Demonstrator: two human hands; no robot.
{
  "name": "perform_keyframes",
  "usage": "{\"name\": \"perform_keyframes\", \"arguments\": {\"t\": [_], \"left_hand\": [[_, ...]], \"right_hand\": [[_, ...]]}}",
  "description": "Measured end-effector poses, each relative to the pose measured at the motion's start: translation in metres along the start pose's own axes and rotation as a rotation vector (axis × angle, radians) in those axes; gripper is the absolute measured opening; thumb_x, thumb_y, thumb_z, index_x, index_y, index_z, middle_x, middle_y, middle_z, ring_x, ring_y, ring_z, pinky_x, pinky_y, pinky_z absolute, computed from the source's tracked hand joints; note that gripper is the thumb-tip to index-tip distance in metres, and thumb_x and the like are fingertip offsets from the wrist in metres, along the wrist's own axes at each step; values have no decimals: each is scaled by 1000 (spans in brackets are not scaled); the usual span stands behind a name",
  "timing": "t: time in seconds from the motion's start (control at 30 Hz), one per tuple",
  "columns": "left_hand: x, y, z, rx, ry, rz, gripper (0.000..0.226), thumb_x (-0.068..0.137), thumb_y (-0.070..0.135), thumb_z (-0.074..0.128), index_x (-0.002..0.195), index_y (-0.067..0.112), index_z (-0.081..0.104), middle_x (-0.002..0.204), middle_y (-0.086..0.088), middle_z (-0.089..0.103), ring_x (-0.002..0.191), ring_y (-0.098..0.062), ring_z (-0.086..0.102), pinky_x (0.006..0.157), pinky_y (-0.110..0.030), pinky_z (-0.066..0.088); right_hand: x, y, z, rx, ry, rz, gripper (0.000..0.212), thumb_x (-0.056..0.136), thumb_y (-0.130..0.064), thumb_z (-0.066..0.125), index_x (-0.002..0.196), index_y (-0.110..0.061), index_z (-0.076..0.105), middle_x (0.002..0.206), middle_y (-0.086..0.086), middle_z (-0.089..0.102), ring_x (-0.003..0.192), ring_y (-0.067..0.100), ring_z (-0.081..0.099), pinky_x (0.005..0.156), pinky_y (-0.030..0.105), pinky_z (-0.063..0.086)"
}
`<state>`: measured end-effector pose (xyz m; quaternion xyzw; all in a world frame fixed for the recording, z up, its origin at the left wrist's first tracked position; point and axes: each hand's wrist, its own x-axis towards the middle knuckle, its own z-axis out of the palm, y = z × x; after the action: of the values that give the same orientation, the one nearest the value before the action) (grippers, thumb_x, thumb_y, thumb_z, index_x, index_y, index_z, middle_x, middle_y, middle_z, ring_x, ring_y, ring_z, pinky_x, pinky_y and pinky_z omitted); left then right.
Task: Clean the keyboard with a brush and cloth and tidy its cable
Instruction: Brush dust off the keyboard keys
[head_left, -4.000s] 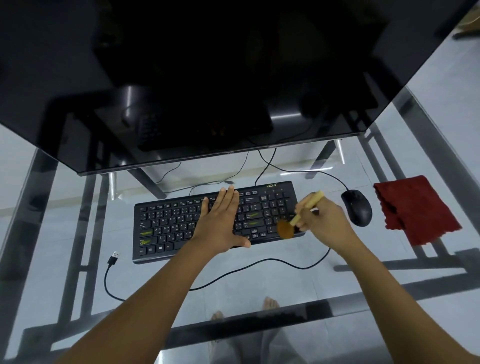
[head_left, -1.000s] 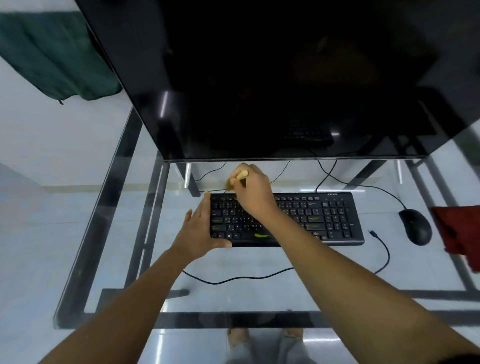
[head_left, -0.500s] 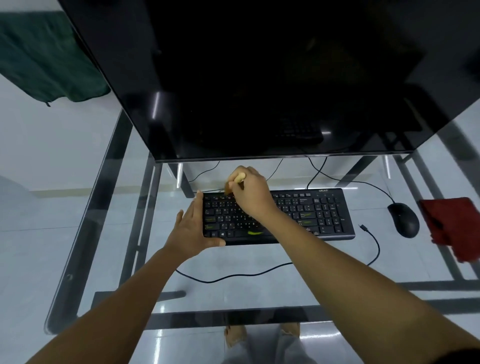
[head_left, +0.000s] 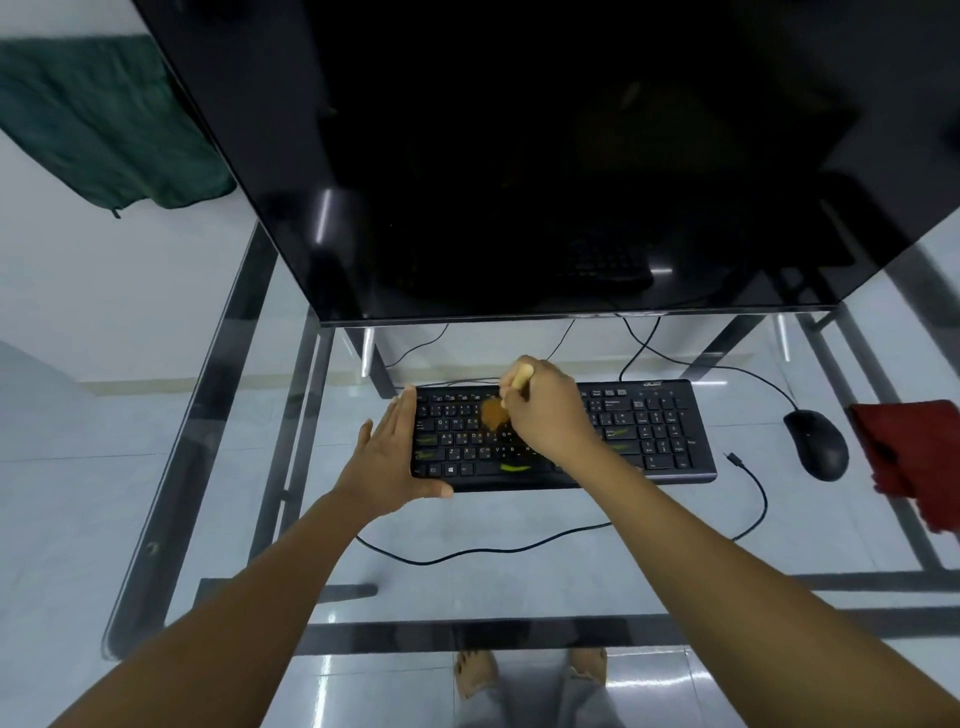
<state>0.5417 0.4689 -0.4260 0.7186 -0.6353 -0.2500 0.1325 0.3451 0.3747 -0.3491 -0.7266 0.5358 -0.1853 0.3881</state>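
Observation:
A black keyboard (head_left: 644, 431) lies on the glass desk below the monitor. My right hand (head_left: 545, 413) is over its left-centre keys, gripping a small brush (head_left: 496, 413) with a pale wooden handle; the brown bristles touch the upper letter rows. My left hand (head_left: 387, 460) lies flat against the keyboard's left end, thumb along the front edge, fingers together. The keyboard's black cable (head_left: 519, 548) loops across the glass in front, its unplugged USB end (head_left: 733, 458) at the right. A red cloth (head_left: 914, 457) lies at the desk's right edge.
A large black monitor (head_left: 519, 156) overhangs the back of the glass desk (head_left: 675, 551). A black mouse (head_left: 816, 444) sits right of the keyboard, beside the cloth. A green fabric (head_left: 104, 130) lies on the floor at far left. Bare feet show under the glass.
Four seconds ago the brush worked the keyboard's right end and my left hand lay on the middle keys. Both hands have since shifted to the left end; the bristles now show beside my right fist.

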Motion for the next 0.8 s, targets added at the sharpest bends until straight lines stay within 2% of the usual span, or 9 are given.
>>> {"name": "perform_keyframes", "arguments": {"t": [0.13,0.23,0.27,0.4,0.53,0.57,0.63,0.7,0.8], "left_hand": [[-1,-7,-3,36,-55,11,140,57,59,82,151,20,-15,162,-1,7,149,-15,4,119,-48,0],[0,-8,-7,49,-78,12,140,57,58,82,150,21,-17,162,0,8,149,-13,1,120,-48,0],[0,-8,-7,54,-83,11,140,58,58,82,150,21,-17,162,0,9,149,-14,1,121,-48,-1],[0,-9,-9,54,-86,18,141,58,60,81,151,19,-17,162,-1,7,149,-15,1,121,-46,0],[-2,-12,-7,14,-70,23,140,58,59,81,151,19,-16,162,-1,8,149,-16,1,121,-48,1],[-2,-13,-7,1,-70,25,140,58,59,81,151,19,-15,162,-1,7,149,-15,0,121,-47,1],[-2,-14,-7,-14,-71,29,141,57,61,81,152,19,-15,162,-1,8,149,-14,0,121,-46,1],[-2,-16,-7,-17,-66,34,141,57,62,81,152,19,-15,162,-1,9,149,-14,0,121,-47,1],[-3,-16,-7,-32,-69,32,140,58,60,82,151,20,-15,162,1,6,149,-13,-1,121,-49,0]], "right_hand": [[-11,4,-1,149,-329,121,10,93,-9,57,90,-13,65,84,5,74,73,13,72,72,28,60],[-10,4,0,188,25,97,13,92,-8,57,84,-16,64,85,3,72,77,16,71,75,38,61],[-10,3,2,237,36,93,14,92,-7,57,82,-16,63,85,3,71,77,17,71,76,39,61],[-19,-11,14,111,-428,81,12,89,-7,58,85,-14,66,79,3,73,72,16,72,71,35,62],[-9,-13,17,82,-48,50,12,92,-11,56,84,-14,65,69,-7,68,57,0,63,57,19,52],[-8,-17,17,133,-55,57,11,91,-12,57,85,-14,65,70,-6,68,59,2,64,59,20,55],[-10,-20,21,177,-294,115,9,91,-14,58,86,-15,65,76,2,71,70,14,71,70,31,61],[-10,-16,24,28,-361,115,7,91,-18,59,88,-15,65,79,2,70,72,18,71,69,35,61],[-2,-7,19,28,5,142,10,94,-21,58,93,-12,63,73,-3,63,60,10,60,53,25,51]]}}
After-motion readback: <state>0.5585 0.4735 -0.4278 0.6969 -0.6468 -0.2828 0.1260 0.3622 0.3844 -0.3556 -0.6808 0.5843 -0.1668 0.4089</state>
